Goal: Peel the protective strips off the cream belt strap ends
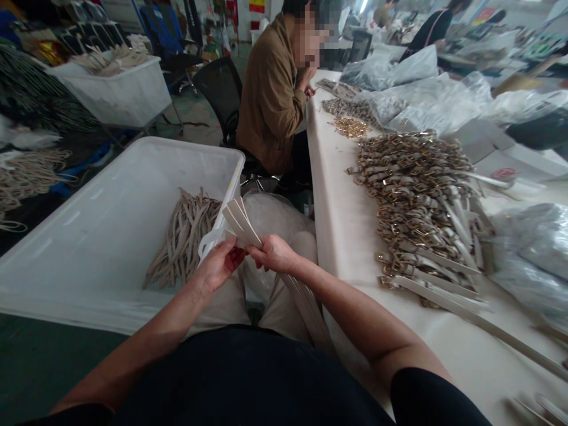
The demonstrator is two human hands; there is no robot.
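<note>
Both of my hands grip a bundle of beige straps (242, 223) over my lap. My left hand (218, 264) is closed on the bundle's near end, with a white band looped beside it. My right hand (274, 253) pinches the same straps from the right, and their long ends hang down past my knee. The strap tips point up toward the white bin (110, 195) on my left, which holds a loose pile of similar straps (184, 236).
A white table (350, 236) on my right carries a big heap of straps with gold buckles (421, 189), loose gold buckles (350, 126) and plastic bags. A person in a brown jacket (270, 94) sits at the table ahead. Another bin stands at the far left.
</note>
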